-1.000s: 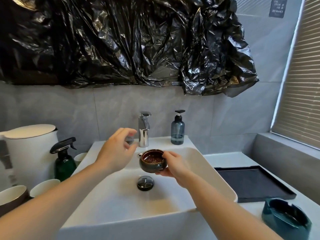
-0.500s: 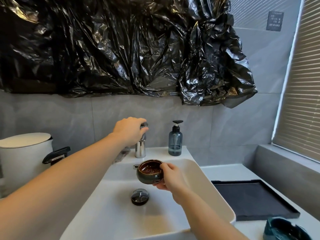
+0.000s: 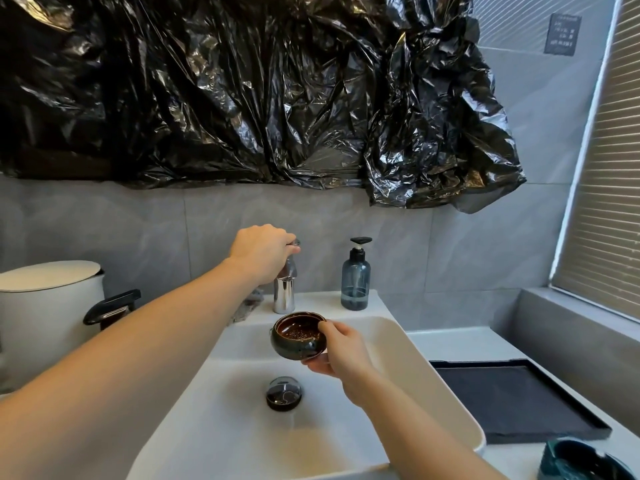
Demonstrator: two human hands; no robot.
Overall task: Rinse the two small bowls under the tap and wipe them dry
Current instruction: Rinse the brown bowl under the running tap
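Left hand (image 3: 262,257) on tap (image 3: 285,292) — bowl (image 3: 299,335) below

Small dark-glazed bowl (image 3: 298,337), brown speckled inside, upright above the white basin, seemingly just below the spout.

Two bare forearms come into the picture from the near edge, one from the near left, one from the near right. Neither carries a sleeve: both are uncovered from the lower edge up to the wrist (how far up the bareness goes lies outside the picture). The left hand (image 3: 262,255) and the right hand (image 3: 341,351) wear no gloves. No ring, watch or bracelet shows on the visible sides of fingers or wrists.
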